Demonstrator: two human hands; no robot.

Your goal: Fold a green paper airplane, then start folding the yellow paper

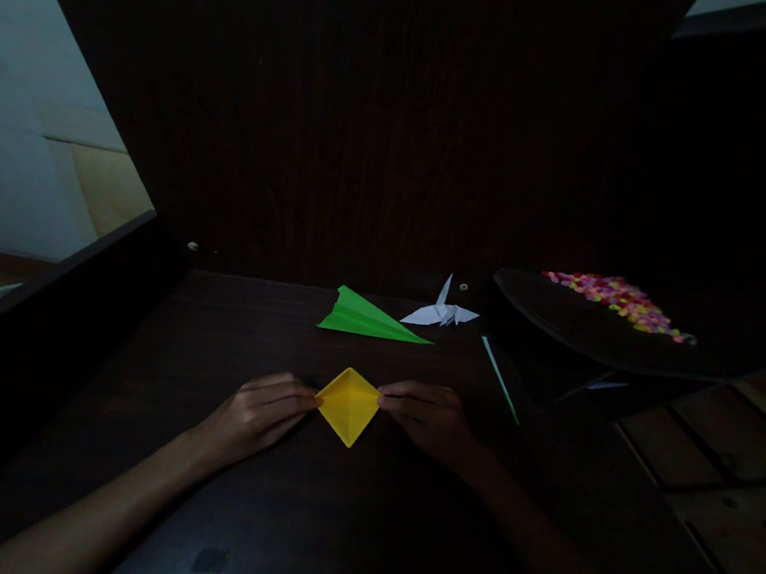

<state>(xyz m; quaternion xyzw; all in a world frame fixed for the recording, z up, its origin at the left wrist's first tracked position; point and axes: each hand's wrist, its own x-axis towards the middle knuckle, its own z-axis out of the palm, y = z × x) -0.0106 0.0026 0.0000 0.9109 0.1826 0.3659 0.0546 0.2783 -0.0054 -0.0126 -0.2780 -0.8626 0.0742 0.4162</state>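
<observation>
The scene is lying in deep shadow, so the dark table (330, 513) is losing its surface detail. Both forearms are running off the lower edge. The coloured bits (619, 302) on the dark tray (567, 328) are proving too small to identify individually.

A green paper plane (369, 317) is seen lying flat on the dark wooden table (313, 530), and a white paper crane (442, 312) is set just beside it. To the right, small multicoloured pieces (620, 300) are heaped on a dark tray (567, 328).
</observation>
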